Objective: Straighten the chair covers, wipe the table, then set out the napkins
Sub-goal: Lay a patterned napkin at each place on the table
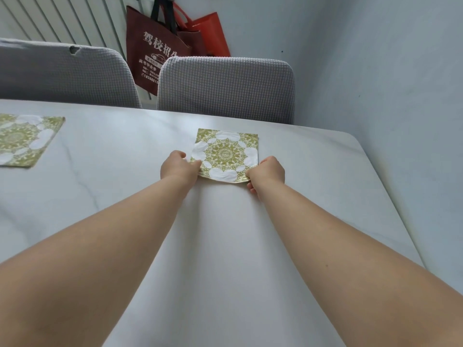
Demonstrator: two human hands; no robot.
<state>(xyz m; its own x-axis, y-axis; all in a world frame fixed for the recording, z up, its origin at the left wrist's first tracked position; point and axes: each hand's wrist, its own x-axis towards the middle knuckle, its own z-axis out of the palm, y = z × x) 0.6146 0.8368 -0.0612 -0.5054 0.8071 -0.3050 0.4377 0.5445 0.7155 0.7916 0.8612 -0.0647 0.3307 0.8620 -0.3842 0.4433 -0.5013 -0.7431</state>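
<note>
While on the table (pixel 313 176), napkin (pixel 225 154) corners in both curled hands (pixel 179 167) (pixel 267 171)

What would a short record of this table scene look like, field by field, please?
surface: white table
centre napkin: green-patterned, lying on the table in front of the right chair
left hand: pinches its near-left corner
right hand: pinches its near-right corner
second napkin: same pattern, at the left of the view, untouched, in front of the left chair
chair covers: grey, textured, on both chairs
background: red bags hanging behind the chairs
</note>
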